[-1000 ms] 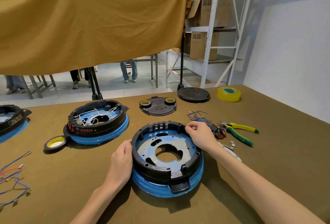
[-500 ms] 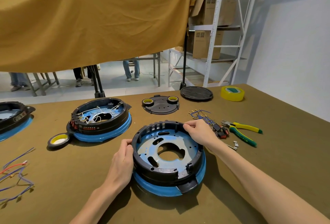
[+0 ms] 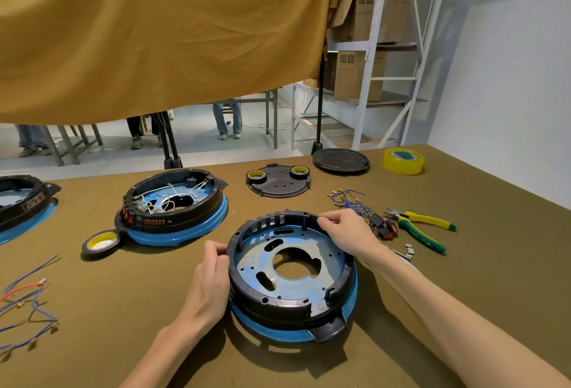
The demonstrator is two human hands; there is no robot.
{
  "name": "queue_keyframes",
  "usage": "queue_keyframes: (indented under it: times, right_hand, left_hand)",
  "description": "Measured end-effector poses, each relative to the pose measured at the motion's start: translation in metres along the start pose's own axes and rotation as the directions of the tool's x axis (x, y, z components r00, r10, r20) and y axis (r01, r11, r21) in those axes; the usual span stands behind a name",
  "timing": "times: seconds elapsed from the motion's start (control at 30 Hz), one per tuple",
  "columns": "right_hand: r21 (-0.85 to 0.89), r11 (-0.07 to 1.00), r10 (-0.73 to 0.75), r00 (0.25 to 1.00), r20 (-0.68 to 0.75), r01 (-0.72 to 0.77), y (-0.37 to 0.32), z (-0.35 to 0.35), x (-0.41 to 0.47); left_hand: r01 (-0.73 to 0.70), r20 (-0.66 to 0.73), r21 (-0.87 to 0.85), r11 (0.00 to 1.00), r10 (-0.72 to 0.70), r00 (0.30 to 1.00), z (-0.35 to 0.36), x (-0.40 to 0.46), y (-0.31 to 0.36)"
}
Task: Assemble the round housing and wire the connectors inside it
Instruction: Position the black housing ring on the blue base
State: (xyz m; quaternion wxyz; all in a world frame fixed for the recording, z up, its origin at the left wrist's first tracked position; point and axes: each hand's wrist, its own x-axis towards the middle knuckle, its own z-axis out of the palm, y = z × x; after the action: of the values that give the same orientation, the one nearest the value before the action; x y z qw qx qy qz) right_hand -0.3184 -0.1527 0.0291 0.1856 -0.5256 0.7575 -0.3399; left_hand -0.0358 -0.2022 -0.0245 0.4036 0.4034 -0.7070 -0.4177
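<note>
A round housing (image 3: 278, 304), a black ring on a blue base with a blue-tinted metal plate inside, lies on the brown table in front of me. My left hand (image 3: 210, 282) grips its left rim, fingers curled over the edge. My right hand (image 3: 349, 233) pinches the far right rim. Blue wires with terminals (image 3: 349, 200) and small black and red connectors (image 3: 383, 228) lie just right of the housing.
A wired housing (image 3: 176, 205) stands at left, with a black tape roll (image 3: 100, 242) beside it. A black cover plate (image 3: 278, 183), a black lid (image 3: 341, 160), yellow tape (image 3: 403, 160) and green-yellow pliers (image 3: 423, 228) lie behind and right. Loose wires (image 3: 27, 301) lie at far left.
The housing has been turned a little, its black tab swinging from the near edge toward the right. Both hands stay on the rim.
</note>
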Motion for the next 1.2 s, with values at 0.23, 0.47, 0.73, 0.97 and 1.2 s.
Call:
queue_keyframes:
  times: [0.23,0.47,0.73,0.97,1.2]
  right_hand:
    - [0.032,0.999,-0.018,1.0,-0.006,0.018,0.003,0.001,-0.001]
    - [0.044,0.997,-0.067,0.995,0.072,0.063,0.004,-0.012,0.007]
    - [0.014,0.998,-0.059,0.998,0.01,0.059,0.004,-0.009,0.005]
    - [0.155,0.985,0.07,0.994,0.08,-0.082,0.012,-0.019,0.0]
    - [0.197,0.979,0.034,0.998,0.06,-0.046,0.006,-0.016,0.004]
  left_hand:
    - [0.037,0.048,0.002,0.999,-0.037,0.998,-0.003,-0.003,0.002]
    - [0.038,0.13,-0.065,0.997,-0.03,0.991,-0.002,-0.007,0.005]
    - [-0.01,0.091,0.028,1.0,0.007,0.996,0.0,-0.007,0.01]
    - [-0.035,0.022,0.12,0.992,0.033,0.999,0.001,0.003,0.006]
    - [-0.052,-0.038,0.191,0.98,0.06,0.997,0.006,-0.009,0.01]
